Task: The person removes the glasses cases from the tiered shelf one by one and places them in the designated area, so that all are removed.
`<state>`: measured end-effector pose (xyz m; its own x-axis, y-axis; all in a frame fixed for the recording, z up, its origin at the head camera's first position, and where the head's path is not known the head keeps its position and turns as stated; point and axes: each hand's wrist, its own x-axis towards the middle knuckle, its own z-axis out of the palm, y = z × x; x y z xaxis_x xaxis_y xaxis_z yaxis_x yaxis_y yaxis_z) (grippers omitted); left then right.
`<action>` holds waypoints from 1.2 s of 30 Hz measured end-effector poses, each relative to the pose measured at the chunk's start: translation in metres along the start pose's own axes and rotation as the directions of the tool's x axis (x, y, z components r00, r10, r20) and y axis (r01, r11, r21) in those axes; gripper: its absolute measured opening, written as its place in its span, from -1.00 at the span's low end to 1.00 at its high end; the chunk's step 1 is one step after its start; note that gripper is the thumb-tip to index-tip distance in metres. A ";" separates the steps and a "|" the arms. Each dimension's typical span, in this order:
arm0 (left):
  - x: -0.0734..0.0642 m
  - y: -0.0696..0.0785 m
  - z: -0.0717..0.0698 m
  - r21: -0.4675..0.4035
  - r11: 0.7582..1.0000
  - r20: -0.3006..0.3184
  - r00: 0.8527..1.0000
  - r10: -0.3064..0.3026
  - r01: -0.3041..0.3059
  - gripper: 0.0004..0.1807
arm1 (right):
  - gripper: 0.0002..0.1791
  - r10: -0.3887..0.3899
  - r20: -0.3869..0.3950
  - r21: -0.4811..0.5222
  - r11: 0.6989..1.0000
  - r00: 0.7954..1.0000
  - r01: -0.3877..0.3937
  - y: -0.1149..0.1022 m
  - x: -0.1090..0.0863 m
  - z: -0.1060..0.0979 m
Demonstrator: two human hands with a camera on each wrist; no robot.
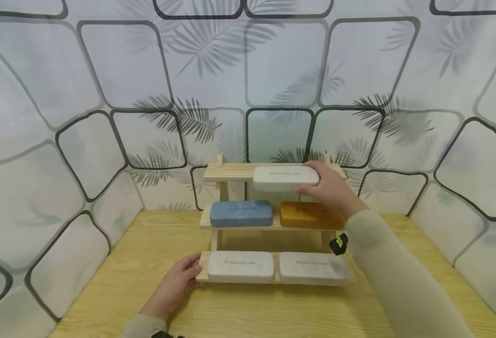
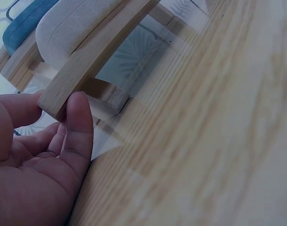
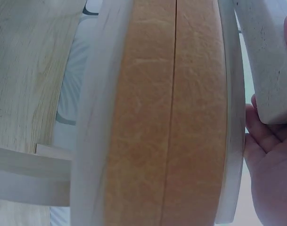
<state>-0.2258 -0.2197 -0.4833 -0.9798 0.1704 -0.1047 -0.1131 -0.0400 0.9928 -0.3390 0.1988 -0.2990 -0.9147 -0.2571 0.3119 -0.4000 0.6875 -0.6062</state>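
My right hand point(image 1: 332, 188) grips the right end of a whitish glasses case point(image 1: 285, 178) at the top shelf of a three-step wooden rack point(image 1: 231, 172). The right wrist view shows its fingers round the end of that case point(image 3: 270, 70), beside the tan-orange case point(image 3: 167, 117). At the rack's lower left corner, my left hand point(image 1: 179, 280) pinches the end of the bottom shelf board point(image 2: 70, 82) between thumb and fingers. A blue case point(image 1: 240, 214) and the orange case point(image 1: 300, 215) lie on the middle step. Two whitish cases point(image 1: 240, 266) sit side by side on the bottom step.
The rack stands on a light wood-grain table point(image 1: 146, 253). Behind it and at both sides hang pale curtains point(image 1: 286, 65) with dark rounded outlines and leaf prints. An upright peg point(image 1: 220, 160) rises at the top shelf's left back. My right forearm sleeve point(image 1: 400, 277) passes the rack's right side.
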 end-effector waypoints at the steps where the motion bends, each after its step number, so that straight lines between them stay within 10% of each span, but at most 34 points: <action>1: 0.000 0.000 0.000 0.000 1.000 0.002 1.000 -0.002 0.002 -0.41 | 0.01 0.003 -0.003 -0.002 1.000 1.000 -0.003 0.000 -0.001 0.000; 36: 0.003 -0.002 -0.002 -0.018 1.000 0.006 1.000 -0.007 0.007 -0.40 | 0.02 0.013 -0.106 -0.005 1.000 0.994 -0.014 0.012 -0.055 -0.014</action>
<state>-0.2288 -0.2211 -0.4853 -0.9780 0.1762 -0.1113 -0.1230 -0.0568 0.9908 -0.2926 0.2307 -0.3137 -0.9084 -0.1747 0.3798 -0.3872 0.6941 -0.6069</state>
